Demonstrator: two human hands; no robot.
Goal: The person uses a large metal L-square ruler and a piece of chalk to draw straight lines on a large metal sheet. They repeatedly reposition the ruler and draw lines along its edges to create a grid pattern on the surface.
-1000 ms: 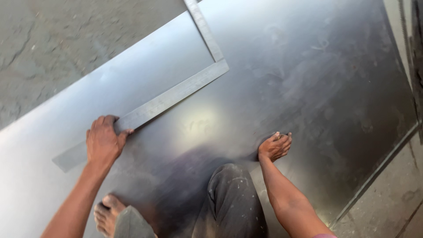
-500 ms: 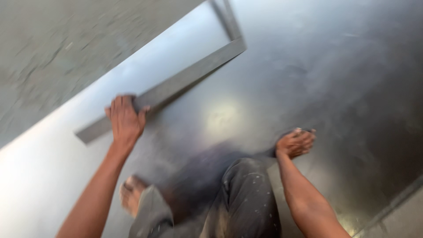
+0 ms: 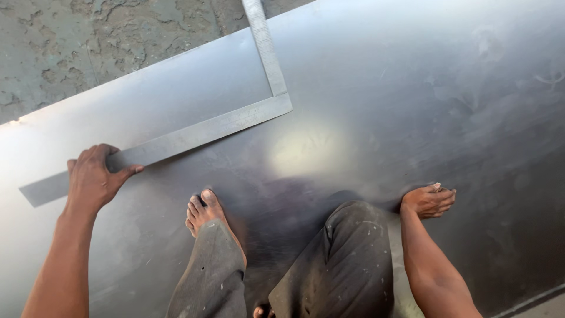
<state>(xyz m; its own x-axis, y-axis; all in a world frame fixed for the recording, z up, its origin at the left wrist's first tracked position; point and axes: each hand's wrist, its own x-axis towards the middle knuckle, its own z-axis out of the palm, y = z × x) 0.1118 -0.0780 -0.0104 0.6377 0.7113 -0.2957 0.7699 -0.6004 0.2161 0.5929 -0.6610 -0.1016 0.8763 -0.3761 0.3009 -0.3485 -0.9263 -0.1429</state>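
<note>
A rough, cracked grey concrete floor [image 3: 88,47] carries a large shiny sheet of grey metal [image 3: 412,88]; on the sheet's upper left lies a flat L-shaped steel square [image 3: 194,136].

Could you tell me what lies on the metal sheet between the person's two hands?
In the head view, between the left hand on the steel square and the right hand lie the bare foot and bent knee on the metal sheet.

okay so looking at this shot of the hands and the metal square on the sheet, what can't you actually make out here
Head view only:
- Steel square: its upright arm is cut off by the top edge; the graduations are too small to read.
- Left hand: it covers part of the long blade.
- Right hand: something small at the fingertips, too small to tell.
- Metal sheet: its extent runs past the frame edges.
- Second foot: hidden under the trouser leg.
</note>
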